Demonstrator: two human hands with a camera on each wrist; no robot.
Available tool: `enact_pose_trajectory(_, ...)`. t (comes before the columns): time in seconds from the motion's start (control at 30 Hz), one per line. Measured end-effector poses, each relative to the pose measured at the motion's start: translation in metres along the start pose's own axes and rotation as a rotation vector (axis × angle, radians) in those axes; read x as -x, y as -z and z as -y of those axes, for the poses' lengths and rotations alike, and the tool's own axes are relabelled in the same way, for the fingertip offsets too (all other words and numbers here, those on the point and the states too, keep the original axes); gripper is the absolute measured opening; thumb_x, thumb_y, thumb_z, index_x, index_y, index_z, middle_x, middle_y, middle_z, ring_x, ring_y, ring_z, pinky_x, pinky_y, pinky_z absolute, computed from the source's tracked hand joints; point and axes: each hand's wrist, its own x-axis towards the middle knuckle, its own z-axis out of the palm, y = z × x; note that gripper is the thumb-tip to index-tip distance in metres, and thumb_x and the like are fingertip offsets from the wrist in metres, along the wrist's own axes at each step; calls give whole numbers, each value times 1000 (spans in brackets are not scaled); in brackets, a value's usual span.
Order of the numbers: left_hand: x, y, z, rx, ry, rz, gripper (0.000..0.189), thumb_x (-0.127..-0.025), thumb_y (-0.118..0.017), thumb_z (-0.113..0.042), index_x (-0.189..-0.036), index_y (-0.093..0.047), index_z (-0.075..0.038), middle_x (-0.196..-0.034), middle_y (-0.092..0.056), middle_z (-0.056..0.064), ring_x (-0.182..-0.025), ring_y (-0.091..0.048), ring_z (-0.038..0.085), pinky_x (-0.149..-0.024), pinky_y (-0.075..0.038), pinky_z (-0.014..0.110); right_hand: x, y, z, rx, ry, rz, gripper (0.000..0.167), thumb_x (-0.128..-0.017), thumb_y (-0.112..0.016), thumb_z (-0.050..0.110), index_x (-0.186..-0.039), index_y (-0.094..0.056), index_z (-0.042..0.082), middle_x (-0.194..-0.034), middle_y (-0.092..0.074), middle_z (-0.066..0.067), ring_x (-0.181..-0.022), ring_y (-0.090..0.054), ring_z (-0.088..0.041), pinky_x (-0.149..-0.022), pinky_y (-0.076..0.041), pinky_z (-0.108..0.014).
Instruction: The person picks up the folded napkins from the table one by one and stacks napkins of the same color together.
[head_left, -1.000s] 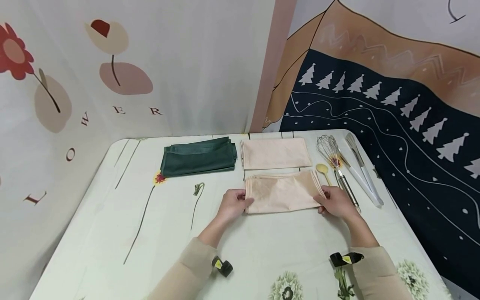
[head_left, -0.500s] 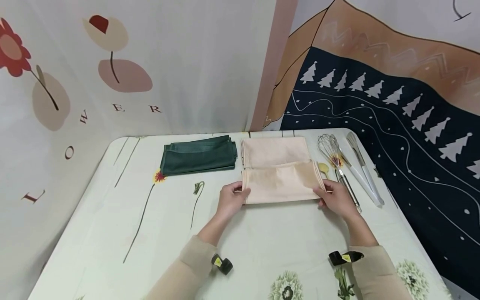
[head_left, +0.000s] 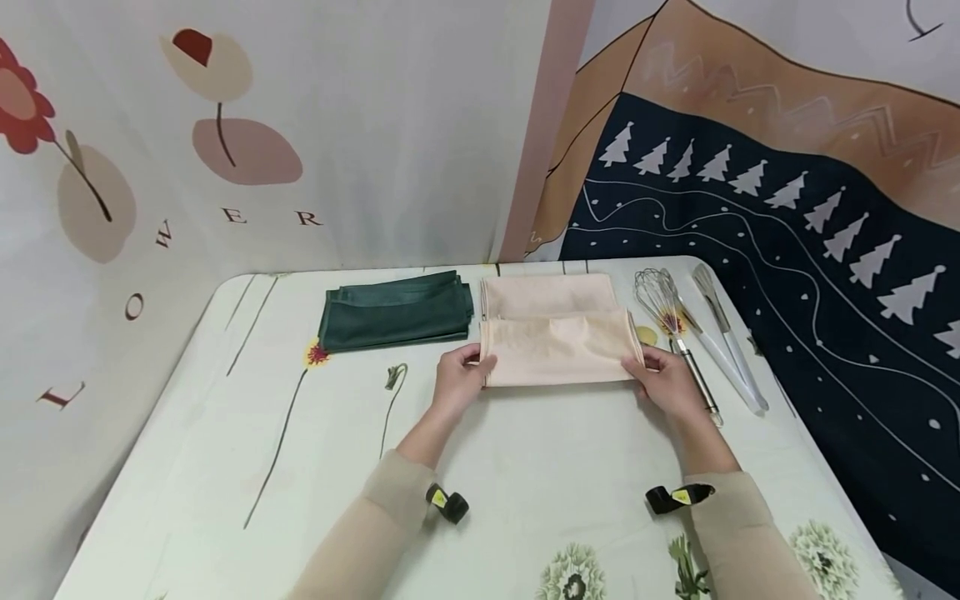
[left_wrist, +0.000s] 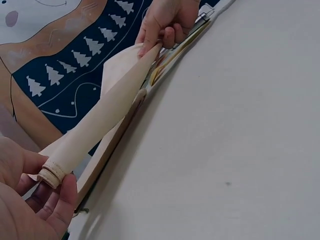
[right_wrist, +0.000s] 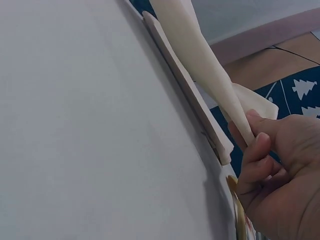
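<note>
A folded peach cloth [head_left: 558, 350] is stretched between both hands, clear of the table in the wrist views. My left hand [head_left: 457, 379] pinches its left end between thumb and fingers; the stacked hem layers show at that end in the left wrist view. At the opposite end my right hand [head_left: 667, 379] pinches the corner, thumb on top. Behind and below lies a second folded cloth, pale pink [head_left: 551, 293], its near part covered by the held one in the head view. In the right wrist view this lower cloth [right_wrist: 187, 92] is a flat stack on the table.
Left of the cloths lies a folded dark green cloth [head_left: 397, 312]. Right of them are a whisk [head_left: 660, 304], a yellow spoon [head_left: 647, 335] partly hidden, and tongs [head_left: 723, 325] by the table's right edge. Printed curtains hang behind the table [head_left: 570, 467].
Both hands have carried the peach cloth away from the body, toward the back. It now overlaps the pale pink cloth in the head view and covers more of the spoon.
</note>
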Motion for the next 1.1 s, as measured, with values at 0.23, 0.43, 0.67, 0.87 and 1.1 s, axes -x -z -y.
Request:
enact_pose_trajectory(0.23, -17, 1, -6, -32, -11, -5, 29, -97, -68, -13, -124, -70, -2, -105, -66, 13, -75, -62, 13, -58, -55, 24, -16, -5, 6, -22, 8, -47, 33, -98, -70, 21, -121, -68, -2, -82, -66, 1, -51, -52, -7, -46, -44, -21)
enact_pose_trajectory(0.43, -28, 3, -9, -34, -6, -6, 28, -98, -67, -14, -123, -70, -3, -106, -66, 13, -75, -62, 14, -59, -54, 25, -28, -11, 8, -64, 30, -63, 33, -98, -70, 19, -122, -67, -4, -83, -67, 0, -52, -53, -6, -47, -45, -20)
enact_pose_trajectory(0.67, -44, 1, -9, -84, -10, -4, 31, -99, -64, -13, -128, -68, -2, -109, -65, 13, -79, -61, 16, -60, -53, 24, -42, -14, 14, -86, 10, -84, 33, -98, -70, 20, -122, -68, -3, -76, -61, 2, -51, -53, -7, -46, -43, -19)
enact_pose_trajectory(0.87, -58, -1, -14, -148, -32, -26, 34, -100, -62, -14, -131, -65, -1, -112, -66, 13, -91, -62, 21, -69, -53, 26, -54, -16, 23, -117, -2, -83, 33, -99, -69, 25, -122, -68, 1, -77, -61, -5, -52, -54, -6, -47, -46, -20)
enact_pose_trajectory(1.1, -75, -9, -23, -227, -88, -61, 31, -101, -61, -14, -128, -68, -1, -111, -67, 14, -93, -63, 23, -76, -54, 32, -73, -18, 24, -188, -5, -91, 33, -100, -66, 17, -127, -65, -2, -82, -63, -7, -56, -62, -5, -55, -56, -22)
